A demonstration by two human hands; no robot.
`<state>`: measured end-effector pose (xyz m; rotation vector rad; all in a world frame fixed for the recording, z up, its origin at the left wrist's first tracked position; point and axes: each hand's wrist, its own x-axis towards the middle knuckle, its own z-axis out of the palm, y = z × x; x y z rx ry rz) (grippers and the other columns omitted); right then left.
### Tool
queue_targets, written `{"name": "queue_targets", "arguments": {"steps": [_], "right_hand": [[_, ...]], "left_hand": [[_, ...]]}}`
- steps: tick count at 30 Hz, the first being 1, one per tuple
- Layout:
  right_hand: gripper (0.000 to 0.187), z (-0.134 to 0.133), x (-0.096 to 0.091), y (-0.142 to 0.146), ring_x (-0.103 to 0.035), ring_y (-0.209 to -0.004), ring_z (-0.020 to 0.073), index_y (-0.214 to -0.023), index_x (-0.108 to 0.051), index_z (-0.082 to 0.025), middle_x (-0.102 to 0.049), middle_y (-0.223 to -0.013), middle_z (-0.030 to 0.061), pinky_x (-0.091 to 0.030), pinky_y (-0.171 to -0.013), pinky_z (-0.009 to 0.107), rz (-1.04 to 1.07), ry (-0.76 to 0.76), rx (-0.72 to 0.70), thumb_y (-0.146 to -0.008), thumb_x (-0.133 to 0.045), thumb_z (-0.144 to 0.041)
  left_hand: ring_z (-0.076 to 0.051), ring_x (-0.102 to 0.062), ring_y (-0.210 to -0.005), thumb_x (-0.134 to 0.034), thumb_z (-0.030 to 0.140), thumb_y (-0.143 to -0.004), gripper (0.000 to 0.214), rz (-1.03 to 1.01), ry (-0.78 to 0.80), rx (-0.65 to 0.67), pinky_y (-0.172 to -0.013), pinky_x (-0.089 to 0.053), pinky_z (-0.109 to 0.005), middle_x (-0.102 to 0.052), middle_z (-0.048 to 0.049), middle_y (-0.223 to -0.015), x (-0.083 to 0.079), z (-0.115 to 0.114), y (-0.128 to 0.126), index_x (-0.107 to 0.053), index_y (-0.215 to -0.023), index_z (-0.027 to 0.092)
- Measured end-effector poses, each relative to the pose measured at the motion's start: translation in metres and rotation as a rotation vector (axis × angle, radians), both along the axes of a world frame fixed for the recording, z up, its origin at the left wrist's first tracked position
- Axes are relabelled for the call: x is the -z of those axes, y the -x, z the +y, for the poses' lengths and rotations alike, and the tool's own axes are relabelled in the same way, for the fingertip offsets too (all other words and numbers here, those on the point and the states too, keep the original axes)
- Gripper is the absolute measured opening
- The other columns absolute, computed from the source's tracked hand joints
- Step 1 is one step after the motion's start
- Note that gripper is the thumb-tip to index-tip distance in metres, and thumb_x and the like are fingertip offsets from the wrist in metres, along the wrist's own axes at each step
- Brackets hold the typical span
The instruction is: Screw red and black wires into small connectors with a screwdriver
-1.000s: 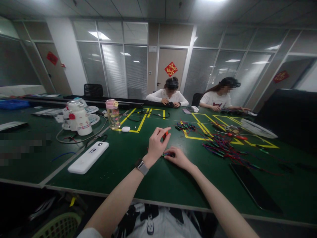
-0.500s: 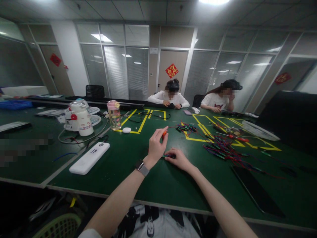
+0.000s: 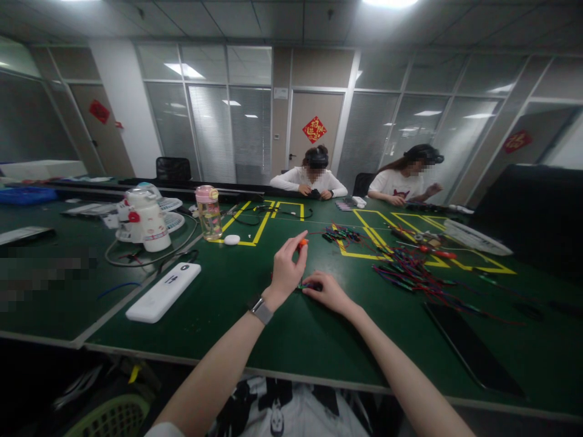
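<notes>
My left hand [image 3: 288,267], with a watch on its wrist, is closed around an orange-handled screwdriver [image 3: 303,243]. Only the top of the handle shows; the shaft is hidden behind the fingers. Just below and to the right, my right hand [image 3: 328,292] rests on the green tabletop, its fingertips pinching a small green wire connector [image 3: 302,286]. Dark and reddish wire shows under those fingers. The meeting point of screwdriver and connector is hidden by my left hand.
Red and blue wires with green connectors lie in a near pile [image 3: 410,270] and a farther pile [image 3: 344,235]. A black phone [image 3: 469,349] is at right, a white power bank [image 3: 164,292] at left. Bottles stand behind it. Two people sit across the table.
Both my hands keep nearly the same place and grip. The view has shifted slightly. Across the table, the right-hand person's raised hand has come down from the face.
</notes>
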<state>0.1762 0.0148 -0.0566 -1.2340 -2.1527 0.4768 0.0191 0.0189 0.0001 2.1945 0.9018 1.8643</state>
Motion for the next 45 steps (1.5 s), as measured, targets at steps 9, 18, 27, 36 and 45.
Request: {"name": "queue_targets", "arguments": {"steps": [9,18,27,36,45], "right_hand": [[0.016,-0.001,-0.0005,0.0,-0.058,-0.076,0.0171,-0.092,-0.074,-0.018,-0.062,-0.082,0.0045,-0.045,-0.073,0.028,-0.01,0.0,0.009,-0.078,-0.068,-0.023],[0.016,-0.0013,-0.0016,0.0005,-0.059,-0.078,0.0173,-0.093,-0.074,-0.018,-0.064,-0.084,0.0051,-0.045,-0.074,0.03,-0.012,0.005,0.007,-0.079,-0.067,-0.023],[0.015,-0.0015,-0.0023,0.0008,-0.058,-0.076,0.0174,-0.092,-0.074,-0.019,-0.063,-0.082,0.0046,-0.045,-0.074,0.029,-0.022,-0.002,0.012,-0.078,-0.068,-0.023],[0.016,-0.0007,-0.0012,0.0008,-0.058,-0.076,0.0172,-0.093,-0.074,-0.018,-0.063,-0.081,0.0047,-0.045,-0.073,0.028,-0.022,-0.011,-0.002,-0.079,-0.067,-0.021],[0.015,-0.0006,0.0002,0.0002,-0.058,-0.075,0.0166,-0.092,-0.074,-0.018,-0.062,-0.081,0.0043,-0.045,-0.072,0.029,-0.015,-0.003,0.006,-0.079,-0.067,-0.022]], "left_hand": [[-0.014,-0.057,-0.085,-0.044,0.025,-0.096,0.029,0.046,-0.048,-0.066,-0.077,-0.048,-0.026,-0.056,-0.0041,-0.093,0.0006,-0.0017,0.0,-0.06,-0.12,0.022],[-0.016,-0.06,-0.094,-0.045,0.02,-0.095,0.032,0.036,-0.047,-0.048,-0.085,-0.049,-0.03,-0.062,-0.0062,-0.103,0.0019,0.0,-0.0019,-0.055,-0.125,0.021],[-0.015,-0.058,-0.087,-0.046,0.025,-0.095,0.028,0.058,-0.058,-0.086,-0.079,-0.049,-0.027,-0.057,-0.0046,-0.094,0.0023,-0.0019,-0.0013,-0.061,-0.118,0.022],[-0.017,-0.058,-0.105,-0.037,0.017,-0.096,0.034,0.048,-0.04,-0.03,-0.091,-0.048,-0.032,-0.062,-0.0082,-0.113,0.0019,-0.0009,-0.0018,-0.053,-0.126,0.02],[-0.014,-0.056,-0.084,-0.05,0.024,-0.093,0.026,0.07,-0.074,-0.113,-0.079,-0.048,-0.027,-0.058,-0.0035,-0.092,0.0027,-0.0005,-0.0019,-0.058,-0.118,0.02]]}}
